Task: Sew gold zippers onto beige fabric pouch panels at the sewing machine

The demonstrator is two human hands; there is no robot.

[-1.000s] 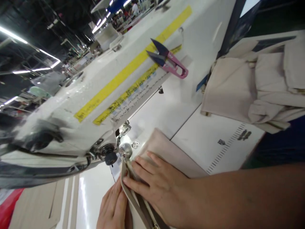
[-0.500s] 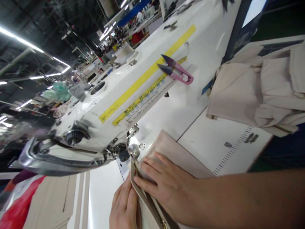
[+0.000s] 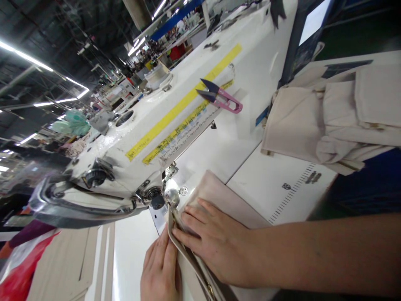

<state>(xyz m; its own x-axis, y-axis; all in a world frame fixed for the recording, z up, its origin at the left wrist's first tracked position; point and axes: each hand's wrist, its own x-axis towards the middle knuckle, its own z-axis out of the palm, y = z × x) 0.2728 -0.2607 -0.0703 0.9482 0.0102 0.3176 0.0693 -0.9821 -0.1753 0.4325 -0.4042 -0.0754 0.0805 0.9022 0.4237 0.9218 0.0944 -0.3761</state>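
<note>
A beige fabric piece (image 3: 216, 188) lies on the sewing machine bed, with a folded edge running under the presser foot area beside the needle. Along its lower part a brass-coloured zipper shows between the layers. My right hand (image 3: 213, 242) rests flat on the fabric, fingers spread and thumb against the raised fold. On the other side of that fold, my left hand (image 3: 159, 267) has its fingers close together along the fabric edge; its thumb is hidden. The white sewing machine (image 3: 181, 121) stretches across the view above both hands.
Pink-handled thread snips (image 3: 221, 96) lie on the machine arm. A pile of beige fabric pieces (image 3: 294, 121) sits at the right, near a screen (image 3: 315, 21). More beige panels (image 3: 62, 263) lie at lower left beside a red and white plastic bag (image 3: 28, 267).
The camera view has shifted slightly, moving the machine and pile leftward in the picture. Both hands keep nearly the same place on the fabric.
</note>
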